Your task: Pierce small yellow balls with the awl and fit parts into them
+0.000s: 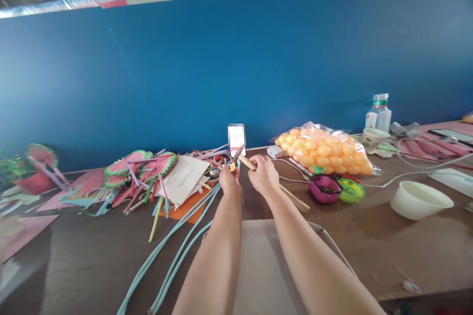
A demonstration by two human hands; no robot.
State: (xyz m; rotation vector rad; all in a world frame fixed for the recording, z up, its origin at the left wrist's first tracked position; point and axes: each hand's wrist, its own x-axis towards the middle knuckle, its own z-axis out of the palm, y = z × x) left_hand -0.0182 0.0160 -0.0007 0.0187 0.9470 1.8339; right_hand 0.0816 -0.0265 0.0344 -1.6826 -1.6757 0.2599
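Observation:
My left hand (229,180) is stretched out over the brown table (92,256) with its fingers pinched on a small orange ball (232,168). My right hand (263,173) is closed round a long wooden stick (295,199) that slants down to the right across the table. The stick's upper end meets the ball between both hands. Pale blue tubes (173,248) run from under my left hand toward the near edge. A grey card sheet (258,266) lies beneath my forearms.
A bag of orange balls (325,150) lies to the right, with a purple dish (325,189), a green dish (351,190) and a white bowl (420,200). A bottle (378,114) stands farther back. Pink-and-green paper fans (140,165), straws and papers are heaped at left. A blue wall (236,69) backs the table.

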